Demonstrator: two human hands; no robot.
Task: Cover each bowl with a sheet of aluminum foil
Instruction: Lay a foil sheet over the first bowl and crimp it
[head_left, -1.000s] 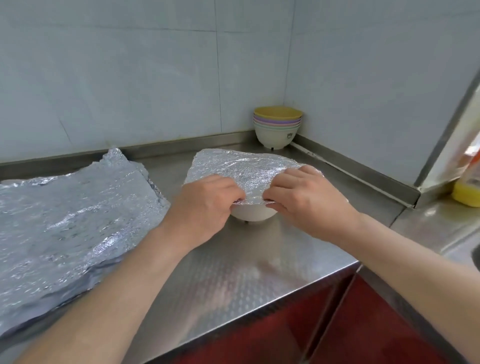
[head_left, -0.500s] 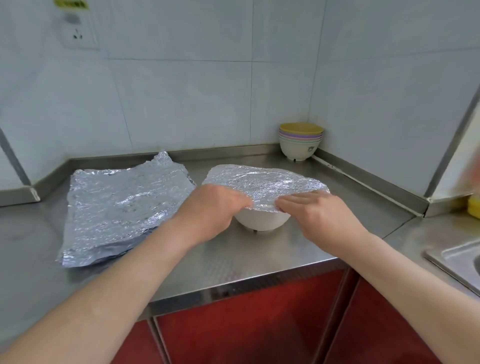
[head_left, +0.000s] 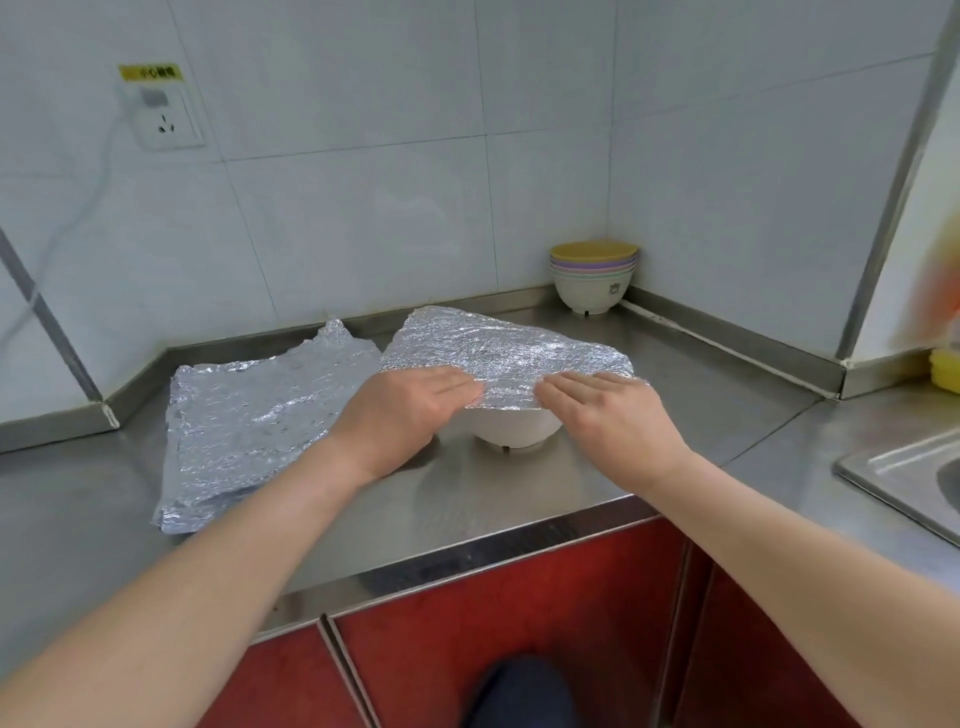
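Flat-fingered, the left hand (head_left: 410, 410) and right hand (head_left: 610, 415) are pressing the crinkled silver foil sheet (head_left: 498, 345) onto the round white bowl (head_left: 514, 430), the overhang likely needing crimping round the rim next

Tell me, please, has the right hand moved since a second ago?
Yes. The right hand has slid right along the near rim of the white bowl, fingers now flat on the foil.
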